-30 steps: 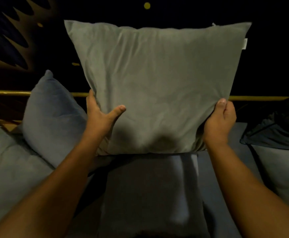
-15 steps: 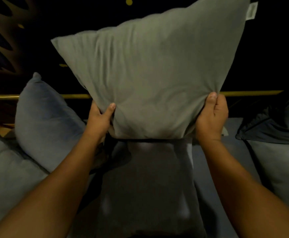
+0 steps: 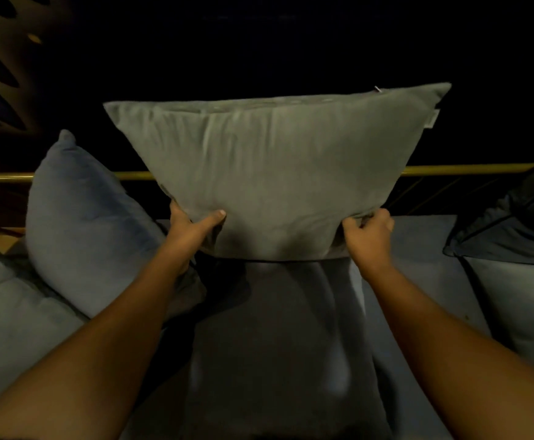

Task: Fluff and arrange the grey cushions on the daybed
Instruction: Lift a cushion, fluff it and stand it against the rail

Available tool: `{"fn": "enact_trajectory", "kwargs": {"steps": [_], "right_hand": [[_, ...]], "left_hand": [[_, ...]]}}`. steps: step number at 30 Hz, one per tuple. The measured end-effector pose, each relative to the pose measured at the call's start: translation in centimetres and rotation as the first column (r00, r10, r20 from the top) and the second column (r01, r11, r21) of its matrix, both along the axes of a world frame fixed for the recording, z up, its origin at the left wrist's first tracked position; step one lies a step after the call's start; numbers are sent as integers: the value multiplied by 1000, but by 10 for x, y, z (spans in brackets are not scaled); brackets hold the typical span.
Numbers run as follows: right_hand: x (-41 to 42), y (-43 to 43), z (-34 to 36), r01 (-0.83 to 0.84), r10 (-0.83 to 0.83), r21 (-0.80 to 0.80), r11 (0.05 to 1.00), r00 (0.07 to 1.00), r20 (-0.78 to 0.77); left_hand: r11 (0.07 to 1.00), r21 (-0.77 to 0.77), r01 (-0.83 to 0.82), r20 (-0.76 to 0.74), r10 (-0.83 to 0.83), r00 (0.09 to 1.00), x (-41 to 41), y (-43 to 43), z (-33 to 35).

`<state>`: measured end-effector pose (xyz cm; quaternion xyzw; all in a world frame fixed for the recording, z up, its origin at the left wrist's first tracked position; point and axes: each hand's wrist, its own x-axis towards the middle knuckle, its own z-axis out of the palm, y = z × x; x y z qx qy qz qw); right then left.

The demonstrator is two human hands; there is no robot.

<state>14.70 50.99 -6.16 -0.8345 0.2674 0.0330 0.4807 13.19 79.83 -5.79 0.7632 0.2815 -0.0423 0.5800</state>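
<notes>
Now | I have both grips clamped on the grey cushion [image 3: 275,176], left hand [image 3: 192,227] and right hand [image 3: 369,231] at its bottom corners | hangs above the daybed [image 3: 424,239] | soft, light, floppy; corners hold best.

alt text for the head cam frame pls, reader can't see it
Two bare hands, left hand and right hand, grip the lower corners of a grey cushion held upright over a dimly lit daybed. A blue-grey cushion leans at the left, a dark cushion lies at the right, and a brass rail runs behind.
</notes>
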Motion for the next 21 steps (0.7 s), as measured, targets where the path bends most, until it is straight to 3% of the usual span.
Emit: {"fn": "enact_trajectory", "kwargs": {"steps": [2,4,6,8,9,17,21], "right_hand": [[-9,6,5,65,-70,37,997,984,165],[-14,16,16,91,-96,31,995,925,369],[-9,30,30,11,25,-77,997,895,446],[2,40,42,-90,177,-236,968,908,380],[8,43,43,-120,209,-269,955,920,331],[12,51,9,-238,257,-302,923,966,24],[8,46,27,-245,258,-297,923,966,4]], "left_hand": [[996,27,-89,41,87,995,-1,0,5],[965,112,-239,218,211,953,-1,-3,19],[913,313,-263,352,145,925,0,-9,33],[883,447,-146,333,-12,943,7,-16,36],[893,441,-87,298,-55,953,13,-17,33],[886,436,160,-77,-141,987,36,-9,-1],[891,424,163,-40,-162,986,34,-6,21]]}}
